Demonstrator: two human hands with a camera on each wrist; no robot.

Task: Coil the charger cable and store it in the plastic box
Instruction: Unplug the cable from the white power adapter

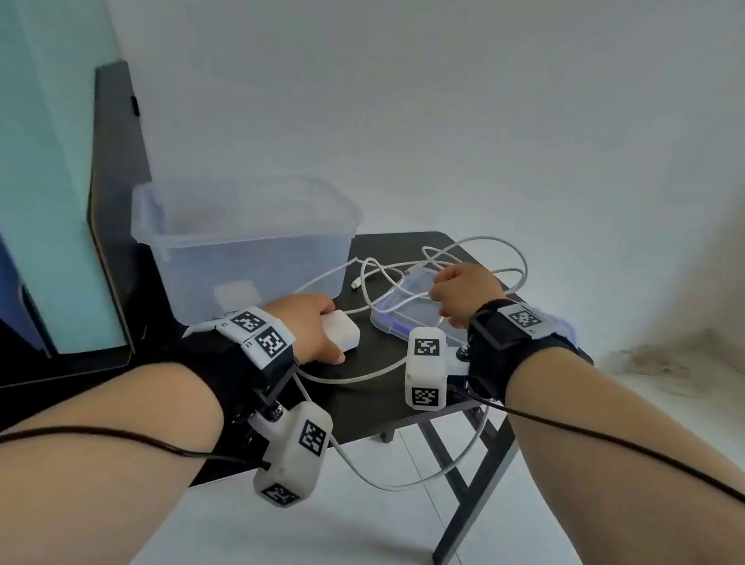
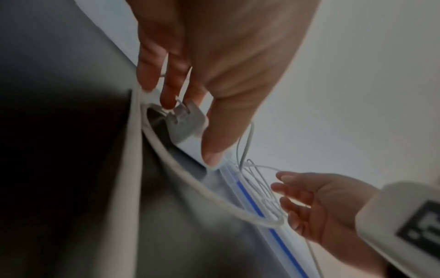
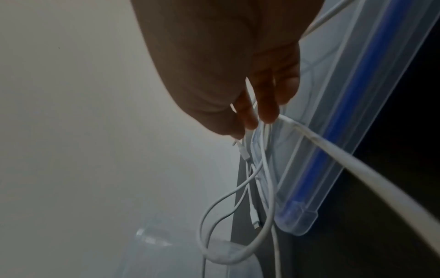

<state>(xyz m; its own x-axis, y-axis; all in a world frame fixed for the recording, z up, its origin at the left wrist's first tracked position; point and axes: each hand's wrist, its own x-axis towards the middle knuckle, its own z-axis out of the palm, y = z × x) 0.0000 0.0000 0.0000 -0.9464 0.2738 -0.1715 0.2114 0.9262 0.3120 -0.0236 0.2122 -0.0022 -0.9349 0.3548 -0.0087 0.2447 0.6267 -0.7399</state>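
Note:
A white charger brick (image 1: 343, 332) lies on the small dark table (image 1: 369, 411), and my left hand (image 1: 314, 324) grips it with fingers and thumb round its sides; the plug prongs (image 2: 177, 111) show in the left wrist view. Its white cable (image 1: 494, 243) lies in loose loops at the back right, and one length hangs off the front edge (image 1: 390, 484). My right hand (image 1: 454, 291) is above the box lid (image 1: 403, 316), fingers (image 3: 266, 111) pinching strands of the cable. The clear plastic box (image 1: 248, 250) stands open left of the brick.
The lid is clear with a blue seal (image 3: 352, 116) and lies flat on the table's right half. A small white object (image 1: 236, 294) shows through the box wall. A dark panel (image 1: 114, 199) leans at the left. White floor lies past the table's front edge.

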